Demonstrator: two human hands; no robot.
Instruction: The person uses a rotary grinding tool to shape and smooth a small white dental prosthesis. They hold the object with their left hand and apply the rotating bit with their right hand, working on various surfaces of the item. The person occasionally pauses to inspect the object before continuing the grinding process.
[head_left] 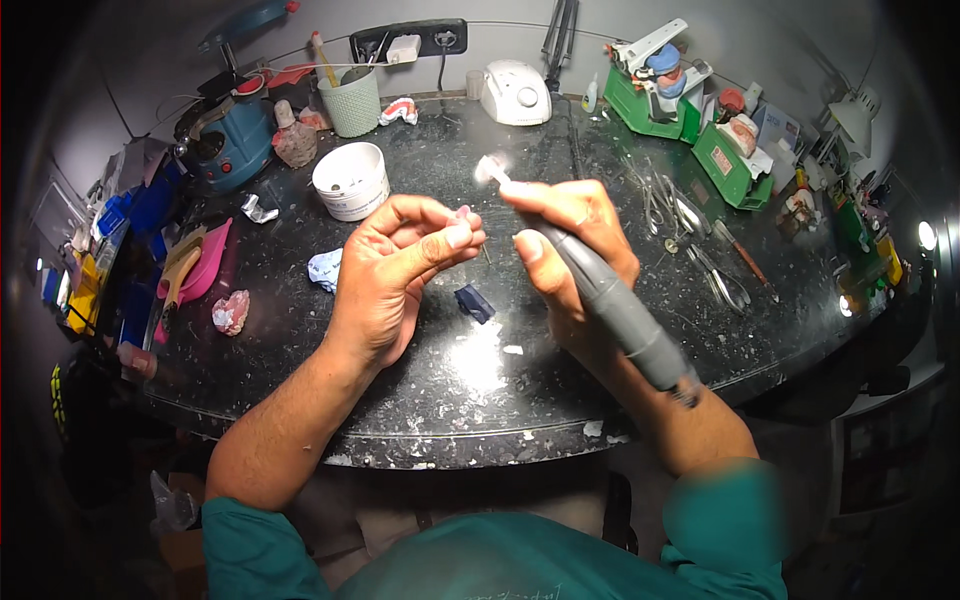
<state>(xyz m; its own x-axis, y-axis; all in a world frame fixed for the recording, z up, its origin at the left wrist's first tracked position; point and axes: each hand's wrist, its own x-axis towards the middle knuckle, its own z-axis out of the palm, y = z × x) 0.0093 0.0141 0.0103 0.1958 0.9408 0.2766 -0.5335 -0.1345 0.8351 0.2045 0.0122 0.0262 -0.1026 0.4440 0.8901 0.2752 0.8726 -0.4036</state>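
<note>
My left hand (385, 265) pinches a small pinkish piece (463, 213) between thumb and fingertips, above the middle of the bench. Its exact kind is too small to make out. In my right hand (585, 225) is a grey rotary handpiece (620, 305), gripped like a pen and slanting up to the left. A pale, bright tip (490, 168) sits at its far end, apart from the pinkish piece. Below and between the hands lies a small dark blue block (474, 304) on the black bench (420, 410). A white tub (350, 182) stands just beyond my left hand.
Left are a pink-and-white lump (231, 313), a pink dustpan (208, 262), a brush (180, 270) and a blue machine (228, 145). Behind stand a pale green cup (350, 102) and a white control box (516, 93). Metal hand tools (685, 210) and green holders (735, 165) lie right.
</note>
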